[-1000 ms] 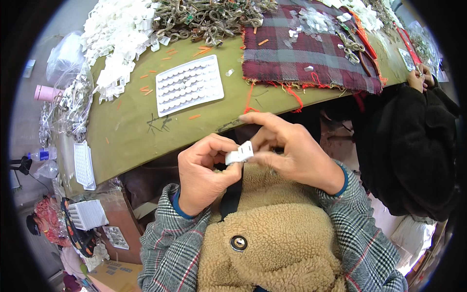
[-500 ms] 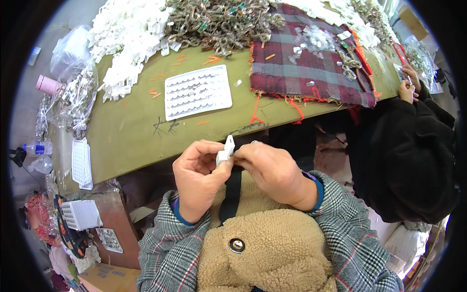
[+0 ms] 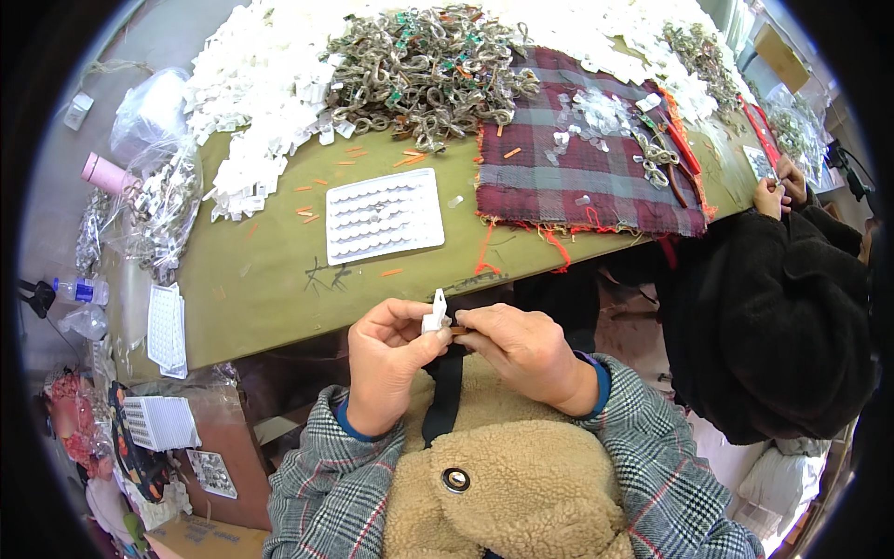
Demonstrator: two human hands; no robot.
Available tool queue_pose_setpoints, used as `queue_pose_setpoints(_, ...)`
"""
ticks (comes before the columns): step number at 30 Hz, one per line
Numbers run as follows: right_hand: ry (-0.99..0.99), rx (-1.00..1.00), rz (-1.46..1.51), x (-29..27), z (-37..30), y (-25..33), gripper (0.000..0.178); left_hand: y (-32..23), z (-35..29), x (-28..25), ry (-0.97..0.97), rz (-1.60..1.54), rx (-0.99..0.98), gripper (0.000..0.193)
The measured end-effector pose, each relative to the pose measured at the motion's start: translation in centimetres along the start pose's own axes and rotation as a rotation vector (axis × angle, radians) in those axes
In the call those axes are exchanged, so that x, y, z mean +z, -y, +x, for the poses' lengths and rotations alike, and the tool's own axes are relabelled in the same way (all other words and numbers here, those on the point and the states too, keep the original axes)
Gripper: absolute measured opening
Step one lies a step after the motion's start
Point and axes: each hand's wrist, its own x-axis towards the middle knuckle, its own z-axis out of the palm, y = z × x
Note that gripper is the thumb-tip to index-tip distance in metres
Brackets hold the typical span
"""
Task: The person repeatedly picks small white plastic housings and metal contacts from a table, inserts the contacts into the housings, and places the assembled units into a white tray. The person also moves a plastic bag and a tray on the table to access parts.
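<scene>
Centrally, white tray (image 3: 384,215) holding small pieces, hands (image 3: 458,347) pinching white clip (image 3: 435,315)

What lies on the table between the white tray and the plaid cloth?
In the head view, only a small clear plastic piece lies between the white tray and the plaid cloth.

Well above the fingers, a white rectangular blister tray (image 3: 385,215) lies flat on the table. Far left of them, clear plastic bags (image 3: 149,168) bulge; lower left stands a stack of white trays (image 3: 160,421).
</scene>
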Motion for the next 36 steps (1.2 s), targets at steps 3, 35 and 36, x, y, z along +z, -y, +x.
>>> queue_pose_setpoints(3, -0.057, -0.033, 0.078, -0.1, 0.3, 0.1, 0.026, 0.1, 0.2, -0.4, 0.082, -0.069, -0.007, 0.018)
queue_pose_setpoints(35, -0.044, -0.105, -0.049, 0.9, 0.4, 0.9, 0.033, 2.7, 0.4, -1.1, 0.17, -0.445, -0.058, 0.016)
queue_pose_setpoints(36, -0.06, -0.119, -0.035, 0.9, 0.5, 0.8, 0.033, 2.6, 0.3, -1.0, 0.129, -0.398, -0.064, 0.016)
